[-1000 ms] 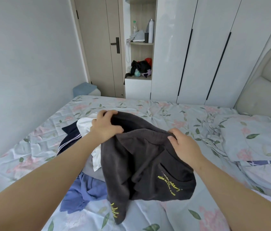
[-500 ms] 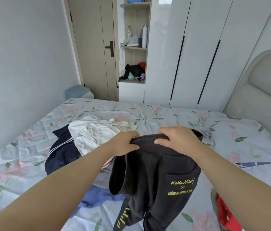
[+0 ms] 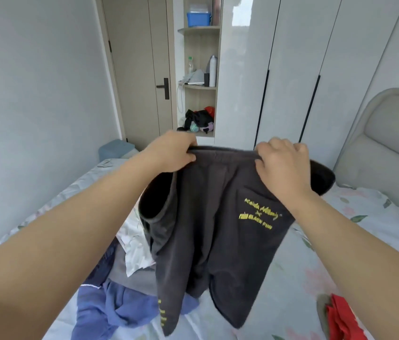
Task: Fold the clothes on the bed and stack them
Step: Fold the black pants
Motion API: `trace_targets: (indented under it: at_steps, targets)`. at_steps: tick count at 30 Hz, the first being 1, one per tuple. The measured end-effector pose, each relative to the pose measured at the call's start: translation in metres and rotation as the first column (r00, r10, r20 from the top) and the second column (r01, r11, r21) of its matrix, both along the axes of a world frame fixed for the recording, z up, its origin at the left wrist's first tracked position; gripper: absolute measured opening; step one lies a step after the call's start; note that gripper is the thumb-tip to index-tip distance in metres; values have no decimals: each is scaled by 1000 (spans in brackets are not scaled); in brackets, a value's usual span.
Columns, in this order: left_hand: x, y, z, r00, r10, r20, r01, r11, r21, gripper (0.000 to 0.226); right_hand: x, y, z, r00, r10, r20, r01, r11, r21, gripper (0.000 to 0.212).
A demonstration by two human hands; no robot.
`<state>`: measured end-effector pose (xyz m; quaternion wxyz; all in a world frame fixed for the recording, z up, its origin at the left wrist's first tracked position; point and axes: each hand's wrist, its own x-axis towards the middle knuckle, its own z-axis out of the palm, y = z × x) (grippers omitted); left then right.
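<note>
Shorts (image 3: 213, 217) of dark grey hang above the bed (image 3: 299, 278), over the unfolded pile (image 3: 129, 278). Left hand (image 3: 172, 149) and right hand (image 3: 283, 163) grip the waistband, fingers (image 3: 267, 149) curled round it. This looks like the straightening step; next, they probably need laying flat on bare bedding to fold.

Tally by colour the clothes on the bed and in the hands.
Charcoal shorts: 1
Blue garment: 1
Navy garment: 1
Grey garment: 1
White garment: 1
Red garment: 1
Total: 6

Matt dark fleecy cloth shorts (image 3: 213, 217); glossy white wardrobe doors (image 3: 291, 69).
</note>
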<state>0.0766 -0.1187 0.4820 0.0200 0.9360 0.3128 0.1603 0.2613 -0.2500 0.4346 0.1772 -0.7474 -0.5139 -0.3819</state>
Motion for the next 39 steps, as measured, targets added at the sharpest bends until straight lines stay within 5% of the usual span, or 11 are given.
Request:
trace_targets:
  at_steps: [2,6,8,15,19,22,25,29,33,39]
  targets:
    - [-4,-1,3,993,4,114,3,998,-59,8,-1,0,5,998,-62,34,59,994,89,17]
    - [-17,-2,-24,986,-44,-162,2,967,-255,18,-3,-11,-15,997,-27,67,37,987,-159,36]
    - [-20,1,-29,985,-42,-165,-7,958,-285,16,-4,-16,-21,998,-21,61,33,980,-198,36]
    - [-17,11,-13,964,64,-257,-91,991,-94,18,-5,-6,-2,989,-139,52,146,975,-169,26]
    - [-17,7,-16,971,123,-205,-194,908,-371,35,-5,-6,-7,977,-197,-80,152,910,-385,27]
    - [-22,-4,-16,983,163,-86,-182,785,-592,32,-1,-10,-13,968,-172,-182,87,911,-403,14]
    - [-28,-16,-16,989,121,-89,-149,870,-470,21,6,-15,-16,966,-65,-249,-40,919,-392,4]
    - [-44,-16,-23,989,4,-145,-41,967,-250,11,9,-25,-23,983,26,-181,-101,903,-418,24]
    - [-50,-3,-39,967,-109,-231,55,972,-228,30,7,-30,-30,969,154,-193,-226,867,-445,49]
    - [-52,6,-52,862,-91,-498,159,983,96,52,7,-26,-39,980,187,-69,-185,724,-665,59]
